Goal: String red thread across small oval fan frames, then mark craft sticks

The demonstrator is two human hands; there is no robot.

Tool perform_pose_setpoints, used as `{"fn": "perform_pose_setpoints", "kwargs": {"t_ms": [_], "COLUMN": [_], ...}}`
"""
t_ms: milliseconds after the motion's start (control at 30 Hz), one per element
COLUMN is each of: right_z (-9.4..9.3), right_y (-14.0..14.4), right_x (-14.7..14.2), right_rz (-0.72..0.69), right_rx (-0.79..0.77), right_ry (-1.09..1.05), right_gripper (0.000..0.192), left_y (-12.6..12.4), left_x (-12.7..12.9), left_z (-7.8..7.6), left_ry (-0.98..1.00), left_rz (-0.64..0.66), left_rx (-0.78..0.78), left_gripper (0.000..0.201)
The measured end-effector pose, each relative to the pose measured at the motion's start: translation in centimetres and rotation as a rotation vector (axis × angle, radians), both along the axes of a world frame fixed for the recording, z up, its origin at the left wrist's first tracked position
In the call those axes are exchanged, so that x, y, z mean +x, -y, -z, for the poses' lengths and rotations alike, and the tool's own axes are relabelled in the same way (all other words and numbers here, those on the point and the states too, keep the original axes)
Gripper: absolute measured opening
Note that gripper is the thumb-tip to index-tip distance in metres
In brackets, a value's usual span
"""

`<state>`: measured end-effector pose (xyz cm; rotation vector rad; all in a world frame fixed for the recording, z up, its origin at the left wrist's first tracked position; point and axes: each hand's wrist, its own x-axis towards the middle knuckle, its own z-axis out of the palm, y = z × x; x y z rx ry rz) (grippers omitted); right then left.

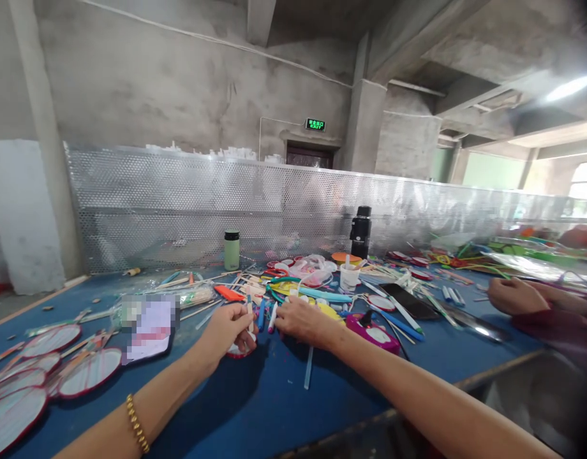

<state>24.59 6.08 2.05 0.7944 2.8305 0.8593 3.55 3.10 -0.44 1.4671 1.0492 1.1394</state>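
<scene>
My left hand (pixel 231 331) is closed in a pinch on a flat wooden stick (pixel 250 306) that points up from the fingers. Just below those fingers shows part of a small white disc with a red rim (pixel 240 350), like a small round fan; the hand covers most of it. My right hand (pixel 305 322) is curled over the pile of craft pieces, and what its fingers hold, if anything, is hidden. Beside its fingertips is a white marker with a pink end (pixel 273 317), with a blue marker (pixel 261 315) to the left. A clear glue stick (pixel 308 373) lies under the right wrist.
Red-rimmed round fans (pixel 90 373) lie at the left, near a phone (pixel 152 328). A purple glue gun (pixel 374 335) and a dark phone (pixel 409 301) lie to the right. A green bottle (pixel 231 250) and black flask (pixel 361 233) stand behind. Another person's hands (pixel 518 296) are at far right.
</scene>
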Motion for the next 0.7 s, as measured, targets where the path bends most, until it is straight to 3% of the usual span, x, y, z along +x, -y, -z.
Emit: {"fn": "perform_pose_setpoints", "kwargs": {"t_ms": [200,267,333,400,500,600,700], "right_z": [0.1,-0.1,-0.7,-1.7,-3.4,-3.9,-2.9], "right_y": [-1.1,-1.5,-1.5,-1.0,0.3,1.5,2.1], "right_x": [1.2,1.7,2.0,1.6,0.1,-1.8,-3.2], "right_rz": [-0.112,-0.113,-0.11,-0.114,-0.14,-0.204,-0.201], "right_rx": [0.0,-0.005,-0.048,-0.161,-0.506,-0.695,-0.755], "right_ry": [-0.066,-0.185,-0.47,-0.892,-1.411,-1.652,-1.77], "right_gripper": [0.015,0.014,0.01,0.007,0.011,0.025,0.029], "left_y": [0.2,0.1,0.0,-0.2,-0.4,-0.4,-0.4], "left_x": [0.1,0.2,0.2,0.3,0.3,0.3,0.4], "left_z": [-0.4,-0.2,0.1,0.4,0.5,0.4,0.3], "left_ry": [0.017,0.034,0.065,0.1,0.114,0.114,0.14], "left_rz": [-0.012,-0.018,-0.014,-0.01,-0.015,-0.007,0.019], "left_rx": [0.004,0.018,0.024,0.023,0.014,-0.009,-0.028], "left_gripper": [0.03,0.027,0.023,0.022,0.023,0.026,0.031]}}
